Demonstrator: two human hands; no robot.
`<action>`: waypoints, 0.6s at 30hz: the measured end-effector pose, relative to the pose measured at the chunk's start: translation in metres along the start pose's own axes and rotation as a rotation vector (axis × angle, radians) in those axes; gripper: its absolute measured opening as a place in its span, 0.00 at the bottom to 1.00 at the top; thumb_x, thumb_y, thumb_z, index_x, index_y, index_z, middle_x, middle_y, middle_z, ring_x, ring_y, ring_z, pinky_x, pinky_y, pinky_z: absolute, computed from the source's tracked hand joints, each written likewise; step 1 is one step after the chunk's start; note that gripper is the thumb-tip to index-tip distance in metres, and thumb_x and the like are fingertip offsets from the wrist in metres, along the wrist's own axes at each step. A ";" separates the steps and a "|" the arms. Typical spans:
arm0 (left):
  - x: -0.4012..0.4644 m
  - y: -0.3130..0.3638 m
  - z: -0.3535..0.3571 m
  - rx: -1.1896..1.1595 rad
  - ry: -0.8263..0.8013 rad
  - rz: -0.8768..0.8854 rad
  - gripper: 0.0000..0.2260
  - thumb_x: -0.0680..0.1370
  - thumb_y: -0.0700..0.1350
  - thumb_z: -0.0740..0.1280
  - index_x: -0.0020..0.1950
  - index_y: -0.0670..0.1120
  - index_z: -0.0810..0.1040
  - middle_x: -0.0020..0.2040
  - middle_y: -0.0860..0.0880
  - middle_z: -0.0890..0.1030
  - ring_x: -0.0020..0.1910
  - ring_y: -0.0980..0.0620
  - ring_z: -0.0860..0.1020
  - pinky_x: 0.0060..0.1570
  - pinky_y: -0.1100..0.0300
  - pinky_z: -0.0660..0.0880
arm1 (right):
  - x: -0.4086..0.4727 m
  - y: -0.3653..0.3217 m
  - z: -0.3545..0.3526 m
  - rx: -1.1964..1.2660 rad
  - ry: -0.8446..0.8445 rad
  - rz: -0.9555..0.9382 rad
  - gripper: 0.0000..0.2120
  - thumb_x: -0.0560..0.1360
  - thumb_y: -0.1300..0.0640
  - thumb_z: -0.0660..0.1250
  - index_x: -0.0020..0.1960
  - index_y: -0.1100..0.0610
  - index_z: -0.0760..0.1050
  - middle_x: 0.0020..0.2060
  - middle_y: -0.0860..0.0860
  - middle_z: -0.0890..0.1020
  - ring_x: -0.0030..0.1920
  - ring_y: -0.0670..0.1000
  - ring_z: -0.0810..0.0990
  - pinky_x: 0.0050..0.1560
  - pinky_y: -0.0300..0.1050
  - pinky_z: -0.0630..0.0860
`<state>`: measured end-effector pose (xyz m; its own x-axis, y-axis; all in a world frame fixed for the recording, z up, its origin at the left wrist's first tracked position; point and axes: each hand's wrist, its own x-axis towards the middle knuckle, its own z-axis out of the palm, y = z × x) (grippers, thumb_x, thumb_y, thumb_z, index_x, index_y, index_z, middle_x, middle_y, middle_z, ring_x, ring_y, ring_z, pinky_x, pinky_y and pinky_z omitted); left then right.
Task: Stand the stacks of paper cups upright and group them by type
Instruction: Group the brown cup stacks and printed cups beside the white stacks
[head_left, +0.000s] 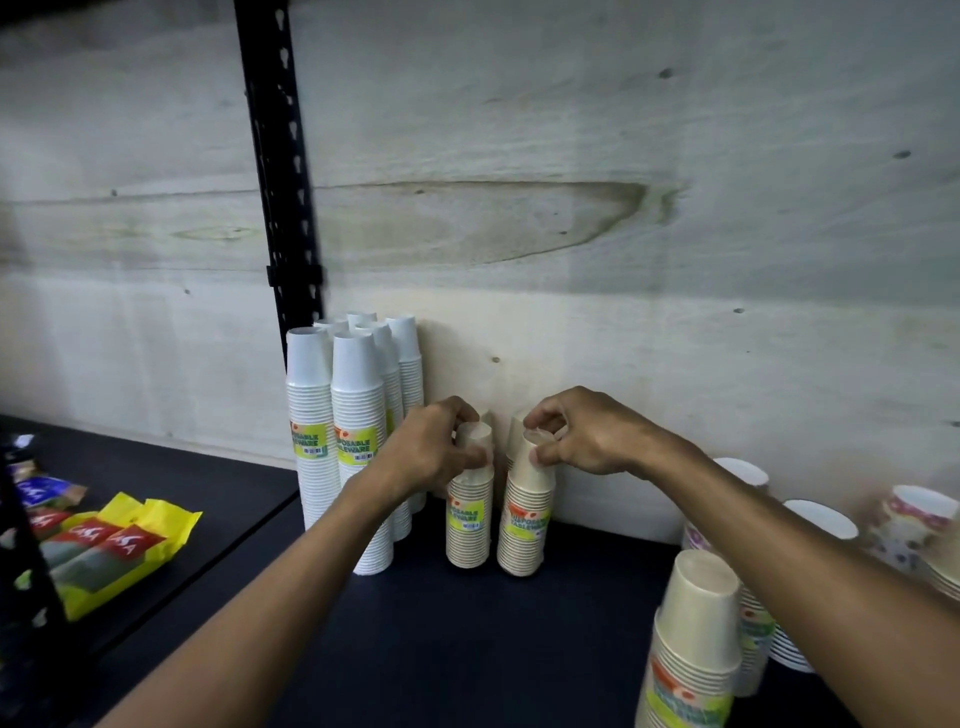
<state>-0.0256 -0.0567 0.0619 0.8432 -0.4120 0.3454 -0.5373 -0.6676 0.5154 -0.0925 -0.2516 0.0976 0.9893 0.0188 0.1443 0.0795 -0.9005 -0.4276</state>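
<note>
- Left hand grips the top of a short beige cup stack, upright on the dark shelf.
- Right hand pinches the top of the neighbouring beige stack, just beside the first.
- Tall white cup stacks stand grouped just left.
- Another beige stack near right; floral cups beyond.

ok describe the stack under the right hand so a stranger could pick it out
Find the tall white stacks by the black post. Right of them stand two short beige stacks; it is the right one, held by the right hand, slightly wider than its neighbour.
</note>
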 end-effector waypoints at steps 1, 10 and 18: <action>0.001 -0.001 0.002 0.004 -0.002 -0.006 0.22 0.71 0.49 0.76 0.63 0.48 0.75 0.55 0.48 0.81 0.49 0.50 0.80 0.48 0.58 0.77 | 0.001 0.000 0.001 0.001 -0.002 -0.006 0.24 0.71 0.56 0.76 0.66 0.55 0.76 0.62 0.51 0.80 0.61 0.50 0.78 0.60 0.41 0.72; 0.005 -0.009 0.002 0.017 0.003 -0.021 0.22 0.72 0.48 0.75 0.64 0.47 0.75 0.56 0.47 0.81 0.48 0.50 0.79 0.45 0.60 0.74 | 0.011 -0.002 0.008 -0.020 0.001 -0.049 0.25 0.71 0.54 0.75 0.66 0.56 0.76 0.61 0.52 0.81 0.59 0.50 0.79 0.57 0.40 0.74; 0.010 -0.007 -0.003 0.018 -0.029 -0.046 0.23 0.73 0.56 0.73 0.64 0.49 0.76 0.58 0.49 0.80 0.53 0.51 0.79 0.49 0.59 0.75 | 0.016 -0.003 0.004 -0.038 -0.026 -0.054 0.26 0.72 0.47 0.74 0.66 0.54 0.75 0.60 0.51 0.81 0.58 0.50 0.79 0.60 0.45 0.76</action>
<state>-0.0135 -0.0548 0.0642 0.8671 -0.3984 0.2990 -0.4981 -0.6969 0.5160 -0.0767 -0.2466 0.0977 0.9866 0.0784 0.1428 0.1284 -0.9136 -0.3859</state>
